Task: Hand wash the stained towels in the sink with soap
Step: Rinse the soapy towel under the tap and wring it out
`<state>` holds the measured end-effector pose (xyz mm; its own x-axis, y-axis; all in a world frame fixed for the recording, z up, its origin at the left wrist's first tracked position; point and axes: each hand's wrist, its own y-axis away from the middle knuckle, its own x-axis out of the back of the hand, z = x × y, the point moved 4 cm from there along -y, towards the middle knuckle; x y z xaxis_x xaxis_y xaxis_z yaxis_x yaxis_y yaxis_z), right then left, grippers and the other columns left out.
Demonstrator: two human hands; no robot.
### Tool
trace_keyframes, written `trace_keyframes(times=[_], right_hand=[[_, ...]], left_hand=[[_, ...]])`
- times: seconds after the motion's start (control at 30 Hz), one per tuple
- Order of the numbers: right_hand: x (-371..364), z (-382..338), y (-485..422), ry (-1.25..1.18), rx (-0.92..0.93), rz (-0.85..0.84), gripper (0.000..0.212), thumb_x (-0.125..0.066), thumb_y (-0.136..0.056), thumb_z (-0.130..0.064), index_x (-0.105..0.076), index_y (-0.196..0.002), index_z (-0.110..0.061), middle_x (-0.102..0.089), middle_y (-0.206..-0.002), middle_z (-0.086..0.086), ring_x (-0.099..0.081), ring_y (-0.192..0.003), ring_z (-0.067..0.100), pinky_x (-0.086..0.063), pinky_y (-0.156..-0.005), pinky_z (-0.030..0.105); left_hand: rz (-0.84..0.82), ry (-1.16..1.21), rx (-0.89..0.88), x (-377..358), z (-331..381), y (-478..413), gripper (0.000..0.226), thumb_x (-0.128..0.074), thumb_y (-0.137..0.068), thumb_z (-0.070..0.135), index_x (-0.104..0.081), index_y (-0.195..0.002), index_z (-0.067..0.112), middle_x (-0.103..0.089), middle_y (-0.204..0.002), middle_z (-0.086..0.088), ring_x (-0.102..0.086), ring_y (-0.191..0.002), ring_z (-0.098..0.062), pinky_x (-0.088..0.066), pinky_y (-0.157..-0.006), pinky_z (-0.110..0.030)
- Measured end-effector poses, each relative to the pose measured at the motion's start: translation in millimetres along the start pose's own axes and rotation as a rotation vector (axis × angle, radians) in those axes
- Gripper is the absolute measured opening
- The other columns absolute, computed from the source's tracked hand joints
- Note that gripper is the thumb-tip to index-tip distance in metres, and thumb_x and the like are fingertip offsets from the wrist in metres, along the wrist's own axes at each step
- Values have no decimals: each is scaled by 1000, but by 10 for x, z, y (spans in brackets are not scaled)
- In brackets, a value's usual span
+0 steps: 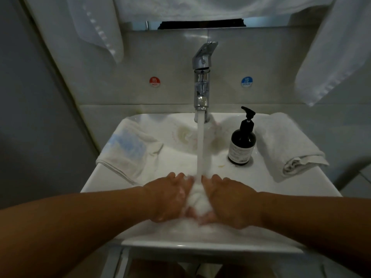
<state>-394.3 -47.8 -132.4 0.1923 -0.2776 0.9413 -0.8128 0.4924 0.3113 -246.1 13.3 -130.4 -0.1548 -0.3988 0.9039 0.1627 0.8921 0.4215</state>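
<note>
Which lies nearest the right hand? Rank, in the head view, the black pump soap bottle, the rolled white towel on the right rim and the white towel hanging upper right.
1. Black pump soap bottle, just beyond the right hand.
2. Rolled white towel, right rim.
3. Hanging white towel, high on the right.

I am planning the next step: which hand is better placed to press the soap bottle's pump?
Probably the right hand. The soap bottle stands on the right of the sink, beyond it; the left hand would have to cross the water. Both hold the towel.
</note>
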Motion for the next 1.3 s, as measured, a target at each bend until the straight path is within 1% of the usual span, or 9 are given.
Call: trace_keyframes(times=[0.1, 0.3, 0.4, 0.63, 0.7, 0.8, 1.03, 1.17, 1.3], right_hand=[[13, 28, -44, -36, -1, 56, 97, -57, -76, -85, -25, -148, -28, -55, -125, 4, -62, -99, 21, -56, -90, 41], [86, 21, -14, 90, 5, 89, 94, -50, -86, -80, -18, -153, -22, -56, -131, 8, -59, -109, 24, -49, -95, 39], [114, 20, -17, 79, 1, 59, 92, -50, -84, -81, -24, -151, -23, -56, -127, 5, -58, -109, 23, -49, -96, 41], [251, 116, 82, -416, -43, -71, 40, -67, -78, -74, -57, -97, -40, -64, -94, -16, -61, -87, 4, -43, -72, 19], [339, 99, 78, -369, -45, -67, 52, -58, -85, -73, -65, -120, -34, -68, -118, -10, -64, -106, 13, -43, -84, 21], [402, 32, 121, -376, -19, -125, 74, -63, -94, -54, -32, -155, -28, -48, -150, -7, -50, -130, 16, -34, -96, 19], [66, -119, 16, -189, 55, 42, 113, -72, -73, -74, -11, -157, -30, -43, -148, 5, -52, -125, 22, -46, -107, 39], [27, -61, -74, 0, 26, 76, 85, -68, -83, -68, -32, -144, -20, -56, -132, 6, -62, -107, 22, -55, -93, 40], [27, -15, -113, 2, -28, 86, 102, -56, -81, -82, -23, -150, -14, -60, -128, 9, -63, -102, 24, -55, -89, 40]], left_hand=[[72, 113, 15, -52, -64, -80, 81, -40, -93, 75, -26, -152, 21, -45, -141, -7, -51, -120, -24, -44, -107, -40], [127, 305, -5, -123, -158, -157, 85, -25, -77, 95, -47, -136, 37, -52, -132, 9, -57, -113, -13, -48, -103, -38], [111, 324, -39, -5, -106, -86, 55, -45, -95, 69, -52, -135, 33, -54, -132, 7, -57, -111, -12, -47, -102, -31], [-33, 460, 54, 229, -129, 102, 66, -50, -87, 75, -67, -126, 25, -65, -121, 1, -62, -107, -18, -50, -98, -34], [75, 440, 88, 282, -145, 122, 55, -44, -100, 60, -58, -139, 23, -60, -135, 0, -57, -121, -22, -44, -104, -34], [79, 569, 37, 219, -46, 170, 54, -30, -106, 54, -49, -145, 22, -57, -141, -2, -54, -126, -21, -40, -111, -38], [213, -89, -126, -53, 45, 32, 40, -43, -105, 41, -45, -144, 32, -39, -147, -9, -46, -125, -25, -41, -108, -38], [276, -26, -144, -74, 41, -11, 36, -40, -105, 42, -46, -138, 28, -49, -126, -5, -55, -110, -23, -50, -94, -37], [246, 225, 95, -96, -40, -95, 38, -48, -102, 44, -42, -130, 19, -62, -116, -4, -66, -98, -27, -55, -84, -39]])
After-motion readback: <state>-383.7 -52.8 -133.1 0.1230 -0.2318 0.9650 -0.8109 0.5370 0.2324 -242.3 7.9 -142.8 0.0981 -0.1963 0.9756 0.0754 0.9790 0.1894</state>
